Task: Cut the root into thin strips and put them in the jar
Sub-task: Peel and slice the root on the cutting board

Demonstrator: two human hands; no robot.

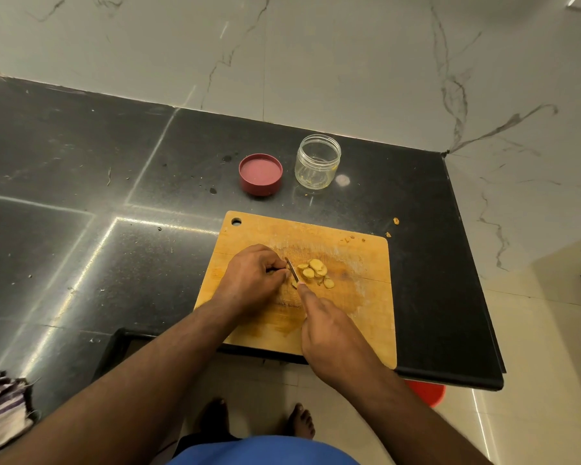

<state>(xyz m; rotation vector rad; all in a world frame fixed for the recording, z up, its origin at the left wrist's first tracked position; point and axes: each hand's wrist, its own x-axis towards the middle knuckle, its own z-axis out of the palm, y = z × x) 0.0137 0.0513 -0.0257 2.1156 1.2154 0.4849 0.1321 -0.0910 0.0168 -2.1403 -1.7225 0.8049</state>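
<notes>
Down on the wooden cutting board, both hands are busy at a small pile of yellow root slices. The left hand is curled into a loose fist with its fingertips pinched together beside the knife blade; whatever piece it holds down is hidden under the fingers. The right hand is closed around the knife handle, which the palm covers, and its forefinger lies stretched along the back of the blade. The blade points away from the person, with the round slices lying just to its right, overlapping one another near the middle of the board.

The board sits at the near edge of the dark stone worktop, with its hanging hole at the far left corner. Beyond the board stands a clear jar, upright and open, with only a few yellowish traces on its inside wall. Just left of the jar lies its red lid, turned inside up. Two small root scraps lie on the worktop off the board's far right corner. A striped cloth shows at the lower left, and bare feet stand on the pale floor tiles below the worktop edge
</notes>
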